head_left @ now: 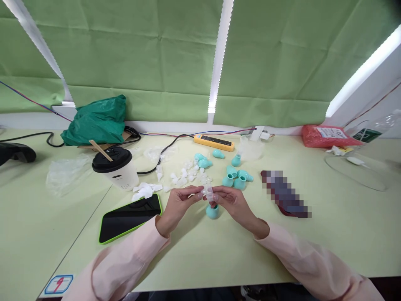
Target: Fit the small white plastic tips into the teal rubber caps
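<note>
Between my two hands is a small translucent plastic piece (pixel 208 192), pinched by the fingertips. My left hand (pixel 183 202) grips it from the left, its thumb and forefinger closed. From the other side my right hand (pixel 234 204) closes its fingers on the same piece. Just below the fingers a turquoise bulb-shaped piece (pixel 212 212) stands on the table, its top partly covered. Beyond my hands lie several more turquoise bulbs (pixel 239 182), some with open necks showing. A loose pile of small whitish plastic pieces (pixel 184 176) spreads to the left of them.
At left are a lidded paper cup (pixel 120 173), a black phone with a green edge (pixel 130 217) and crumpled white paper (pixel 145 190). A yellow power strip (pixel 214 143) and green bag (pixel 97 121) lie at the back. A pixelated dark object (pixel 285 194) and red package (pixel 328 137) are right.
</note>
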A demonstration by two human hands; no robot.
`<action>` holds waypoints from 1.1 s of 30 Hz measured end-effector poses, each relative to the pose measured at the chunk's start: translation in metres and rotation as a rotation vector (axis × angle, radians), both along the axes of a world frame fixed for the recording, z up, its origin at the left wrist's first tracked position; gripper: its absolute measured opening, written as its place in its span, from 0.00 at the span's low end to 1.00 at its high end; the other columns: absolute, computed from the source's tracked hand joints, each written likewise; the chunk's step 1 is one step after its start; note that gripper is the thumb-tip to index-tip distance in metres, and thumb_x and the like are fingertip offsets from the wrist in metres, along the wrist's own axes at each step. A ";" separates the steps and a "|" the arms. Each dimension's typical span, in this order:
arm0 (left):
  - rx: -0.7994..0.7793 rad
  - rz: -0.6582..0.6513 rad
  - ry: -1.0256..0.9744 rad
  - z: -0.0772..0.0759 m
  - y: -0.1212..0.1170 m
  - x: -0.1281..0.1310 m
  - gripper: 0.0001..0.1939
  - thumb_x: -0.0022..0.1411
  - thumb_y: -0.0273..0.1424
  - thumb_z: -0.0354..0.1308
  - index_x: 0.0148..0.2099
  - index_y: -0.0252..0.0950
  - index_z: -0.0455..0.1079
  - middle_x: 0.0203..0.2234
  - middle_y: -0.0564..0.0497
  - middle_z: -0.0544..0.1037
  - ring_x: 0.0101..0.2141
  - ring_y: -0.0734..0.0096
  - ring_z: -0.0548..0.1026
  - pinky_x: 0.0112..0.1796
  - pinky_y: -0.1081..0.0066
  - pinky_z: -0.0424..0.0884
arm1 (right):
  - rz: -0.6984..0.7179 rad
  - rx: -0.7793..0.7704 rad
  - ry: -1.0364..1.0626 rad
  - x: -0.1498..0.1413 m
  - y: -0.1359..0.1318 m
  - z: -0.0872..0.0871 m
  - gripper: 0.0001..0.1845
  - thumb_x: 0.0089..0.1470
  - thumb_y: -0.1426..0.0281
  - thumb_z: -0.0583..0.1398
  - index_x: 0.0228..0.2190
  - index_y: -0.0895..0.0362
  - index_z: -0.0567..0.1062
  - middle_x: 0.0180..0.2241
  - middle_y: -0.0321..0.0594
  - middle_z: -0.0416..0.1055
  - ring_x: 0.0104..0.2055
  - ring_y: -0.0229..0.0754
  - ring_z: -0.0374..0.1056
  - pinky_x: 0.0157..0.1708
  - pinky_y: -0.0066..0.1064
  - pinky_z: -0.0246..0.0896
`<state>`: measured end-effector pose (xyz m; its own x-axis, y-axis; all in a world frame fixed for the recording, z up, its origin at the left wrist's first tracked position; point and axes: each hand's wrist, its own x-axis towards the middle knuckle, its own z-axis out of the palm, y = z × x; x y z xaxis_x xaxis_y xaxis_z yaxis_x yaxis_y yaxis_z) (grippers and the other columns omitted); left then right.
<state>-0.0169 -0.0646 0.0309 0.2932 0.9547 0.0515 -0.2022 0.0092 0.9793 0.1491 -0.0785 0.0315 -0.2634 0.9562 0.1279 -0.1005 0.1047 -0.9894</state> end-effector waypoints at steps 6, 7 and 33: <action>-0.153 0.089 -0.089 -0.004 0.000 0.002 0.15 0.40 0.27 0.63 0.35 0.33 0.72 0.26 0.50 0.76 0.30 0.71 0.71 0.39 0.68 0.64 | 0.017 0.025 -0.011 -0.002 -0.001 0.003 0.11 0.45 0.67 0.58 0.33 0.58 0.71 0.26 0.40 0.71 0.25 0.35 0.64 0.28 0.31 0.61; -0.177 0.109 -0.098 -0.004 0.000 0.002 0.14 0.39 0.27 0.63 0.34 0.33 0.72 0.25 0.50 0.76 0.29 0.71 0.71 0.38 0.68 0.64 | 0.020 0.026 -0.006 -0.002 -0.002 0.003 0.11 0.45 0.66 0.57 0.33 0.58 0.71 0.26 0.40 0.71 0.25 0.35 0.63 0.28 0.31 0.61; 0.352 -0.086 0.106 -0.003 -0.017 0.007 0.21 0.52 0.26 0.52 0.50 0.42 0.60 0.31 0.50 0.60 0.32 0.73 0.59 0.32 0.71 0.61 | -0.158 0.163 -0.058 -0.002 -0.005 0.007 0.08 0.42 0.68 0.60 0.29 0.57 0.72 0.28 0.42 0.72 0.33 0.44 0.69 0.37 0.38 0.66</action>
